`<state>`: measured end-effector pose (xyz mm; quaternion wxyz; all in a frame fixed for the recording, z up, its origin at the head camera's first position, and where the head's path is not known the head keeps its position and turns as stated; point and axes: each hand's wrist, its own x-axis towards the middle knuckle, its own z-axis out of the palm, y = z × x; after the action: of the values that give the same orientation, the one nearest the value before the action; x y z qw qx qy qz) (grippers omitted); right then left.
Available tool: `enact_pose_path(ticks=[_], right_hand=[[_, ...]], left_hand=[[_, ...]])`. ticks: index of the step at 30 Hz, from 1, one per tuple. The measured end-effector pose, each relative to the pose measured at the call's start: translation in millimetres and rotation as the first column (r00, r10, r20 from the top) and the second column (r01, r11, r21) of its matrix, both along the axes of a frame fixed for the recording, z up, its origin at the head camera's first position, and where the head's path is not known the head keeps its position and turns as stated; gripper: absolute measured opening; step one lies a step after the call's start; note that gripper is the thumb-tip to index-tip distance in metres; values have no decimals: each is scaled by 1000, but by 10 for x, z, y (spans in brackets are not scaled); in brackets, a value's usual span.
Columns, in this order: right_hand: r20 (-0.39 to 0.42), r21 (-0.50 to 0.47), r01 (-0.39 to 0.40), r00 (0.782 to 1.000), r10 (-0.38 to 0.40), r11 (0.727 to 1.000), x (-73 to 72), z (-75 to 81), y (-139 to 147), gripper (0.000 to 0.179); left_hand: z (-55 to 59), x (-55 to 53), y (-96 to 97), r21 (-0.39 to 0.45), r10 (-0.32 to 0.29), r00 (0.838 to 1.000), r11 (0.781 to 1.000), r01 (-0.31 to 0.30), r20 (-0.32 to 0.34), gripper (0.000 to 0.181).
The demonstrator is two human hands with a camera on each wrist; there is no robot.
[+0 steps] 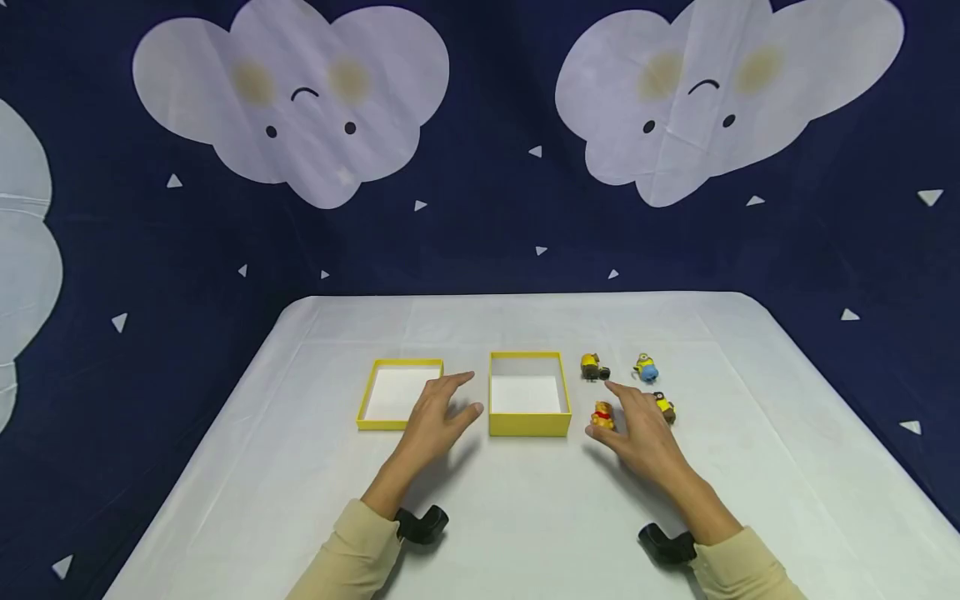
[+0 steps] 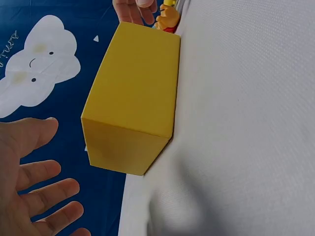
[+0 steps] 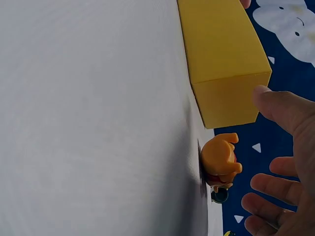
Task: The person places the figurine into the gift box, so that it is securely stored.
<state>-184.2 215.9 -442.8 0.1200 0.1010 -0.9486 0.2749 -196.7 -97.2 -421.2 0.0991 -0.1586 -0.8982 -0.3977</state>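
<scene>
A yellow open-topped box [image 1: 529,425] with a white inside stands mid-table. My left hand [image 1: 438,417] hovers between it and the shallow yellow lid [image 1: 381,424], fingers spread and holding nothing. In the left wrist view that hand [image 2: 34,182] is apart from the box [image 2: 133,78]. My right hand [image 1: 643,431] is held with fingers extended over the small toys, nearest to a Winnie the Pooh figurine [image 1: 602,416]. The right wrist view has the Pooh figurine [image 3: 217,160] beside the box [image 3: 226,44], with the hand [image 3: 290,162] not gripping it. A Minion figurine [image 1: 664,407] is partly hidden behind the right hand.
Behind the Pooh figurine lie a yellow-and-dark figurine [image 1: 592,367] and a blue-and-yellow Minion figurine [image 1: 646,367]. White cloth covers the table [image 1: 300,467]. A navy curtain [image 1: 480,233] with clouds hangs behind its far edge.
</scene>
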Motion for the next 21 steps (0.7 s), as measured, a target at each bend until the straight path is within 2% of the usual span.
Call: enact_pose_path(ticks=[9,21], right_hand=[[24,19,3,1000,-3,1000,-42,16,18,76],[56,23,0,998,-2,1000,-69,-17,43,73]], left_hand=[[2,-67,27,41,-31,999,999,29,30,47],[-37,-116,61,73,-45,996,997,40,77,46]])
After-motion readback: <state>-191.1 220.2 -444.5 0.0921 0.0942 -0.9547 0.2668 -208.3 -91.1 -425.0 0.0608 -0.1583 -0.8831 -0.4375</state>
